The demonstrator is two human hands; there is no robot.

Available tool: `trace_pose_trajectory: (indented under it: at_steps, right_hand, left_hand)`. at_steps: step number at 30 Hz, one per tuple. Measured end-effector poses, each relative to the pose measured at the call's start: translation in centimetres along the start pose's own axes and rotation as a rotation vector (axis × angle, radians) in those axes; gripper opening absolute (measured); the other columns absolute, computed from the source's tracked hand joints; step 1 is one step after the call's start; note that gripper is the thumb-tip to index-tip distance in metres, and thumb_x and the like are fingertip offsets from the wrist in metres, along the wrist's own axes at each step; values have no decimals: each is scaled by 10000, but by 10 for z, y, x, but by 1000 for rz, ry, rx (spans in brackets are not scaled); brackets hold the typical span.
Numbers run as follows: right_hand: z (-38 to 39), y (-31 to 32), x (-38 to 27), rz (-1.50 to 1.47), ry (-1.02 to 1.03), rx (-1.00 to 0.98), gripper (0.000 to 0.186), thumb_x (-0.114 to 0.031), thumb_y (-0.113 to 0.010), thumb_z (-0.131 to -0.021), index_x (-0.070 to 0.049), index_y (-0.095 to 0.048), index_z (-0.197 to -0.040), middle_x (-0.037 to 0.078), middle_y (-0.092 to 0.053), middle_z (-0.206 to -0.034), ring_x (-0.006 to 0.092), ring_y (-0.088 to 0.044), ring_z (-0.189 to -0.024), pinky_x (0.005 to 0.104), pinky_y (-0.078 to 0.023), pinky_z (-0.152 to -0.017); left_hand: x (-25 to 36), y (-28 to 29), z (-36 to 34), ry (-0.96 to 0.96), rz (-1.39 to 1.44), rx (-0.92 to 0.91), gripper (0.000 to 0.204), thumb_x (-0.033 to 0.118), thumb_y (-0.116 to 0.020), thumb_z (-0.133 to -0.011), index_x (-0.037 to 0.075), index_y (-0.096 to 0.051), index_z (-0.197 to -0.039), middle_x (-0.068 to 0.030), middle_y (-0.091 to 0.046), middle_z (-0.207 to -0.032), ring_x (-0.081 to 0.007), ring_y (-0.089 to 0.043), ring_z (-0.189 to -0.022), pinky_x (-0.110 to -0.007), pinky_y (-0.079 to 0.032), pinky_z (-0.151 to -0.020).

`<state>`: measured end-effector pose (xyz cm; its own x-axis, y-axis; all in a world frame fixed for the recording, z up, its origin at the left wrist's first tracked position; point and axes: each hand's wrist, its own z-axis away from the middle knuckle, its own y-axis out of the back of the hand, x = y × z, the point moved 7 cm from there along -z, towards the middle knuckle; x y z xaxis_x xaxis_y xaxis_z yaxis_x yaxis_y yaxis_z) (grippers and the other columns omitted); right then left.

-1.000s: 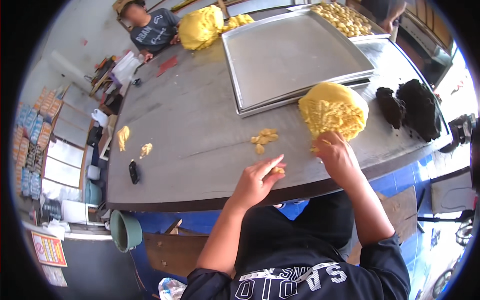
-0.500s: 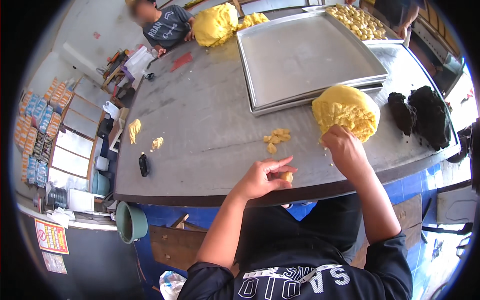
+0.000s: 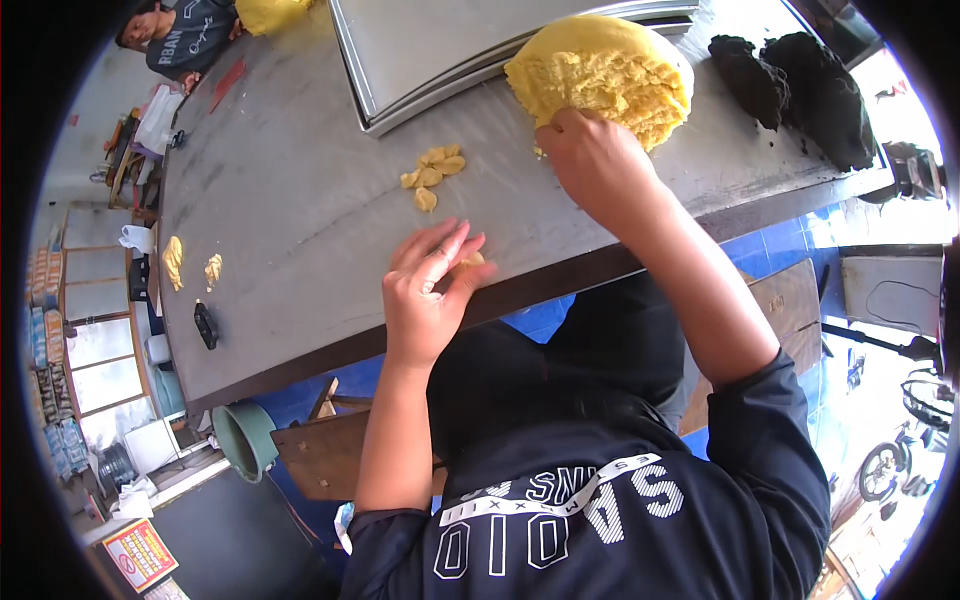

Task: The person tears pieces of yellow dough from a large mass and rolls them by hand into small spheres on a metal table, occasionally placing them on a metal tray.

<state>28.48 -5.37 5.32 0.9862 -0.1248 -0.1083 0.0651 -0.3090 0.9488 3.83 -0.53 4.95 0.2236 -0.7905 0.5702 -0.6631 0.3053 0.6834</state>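
Note:
A big mound of yellow dough (image 3: 600, 65) with a torn, crumbly front sits on the metal table. Against its near-left edge, my right hand (image 3: 595, 170) has its fingers closed in a pinch on the dough; the fingertips are partly hidden. My left hand (image 3: 428, 290) is over the table's front edge, a small dough piece (image 3: 471, 260) held between thumb and fingers. Beyond that hand, several flattened little dough pieces (image 3: 435, 165) lie in a loose cluster on the tabletop.
Stacked metal trays (image 3: 430, 60) stand behind the cluster. Dark, blackish lumps (image 3: 820, 95) lie at the right. Toward the left are dough scraps (image 3: 174, 262) and a small black object (image 3: 205, 325). A person (image 3: 190, 40) is at the far left, near another yellow mass (image 3: 272, 14).
The whole view has shifted and turned, so the table appears higher and further left. My right hand stays at the mound, and my left still holds its small dough piece.

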Motion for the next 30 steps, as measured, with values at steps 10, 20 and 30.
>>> trace_pose_trajectory:
  at_steps: [10, 20, 30]
  right_hand:
    - [30, 33, -3, -537, 112, 182, 134, -31, -768, -953, -44, -839, -1066, 129, -758, -1117, 368, -756, -1116, 475, -626, -970]
    - [77, 31, 23, -520, 22, 34, 240, -36, -819, -925, -123, -888, -1138, 91, -782, -1265, 323, -725, -1235, 444, -621, -1057]
    - [23, 21, -15, -309, 140, 155, 335, -61, -766, -907, -99, -844, -1230, 80, -778, -1303, 335, -707, -1231, 477, -618, -1037]
  left_hand:
    - [-16, 16, 2, -39, 184, -199, 263, -29, -869, -973, 29, -747, -1199, -160, -732, -1473, -313, -812, -1238, -386, -675, -986]
    - [-27, 1, -17, 74, 147, -445, 171, 27, -827, -1038, -11, -736, -1177, -129, -725, -1249, -264, -756, -936, -351, -626, -848]
    - [21, -1, 7, 19, -309, -36, 65, 56, -741, -1098, -2, -711, -1102, -153, -705, -1325, -379, -761, -1069, -470, -623, -900]
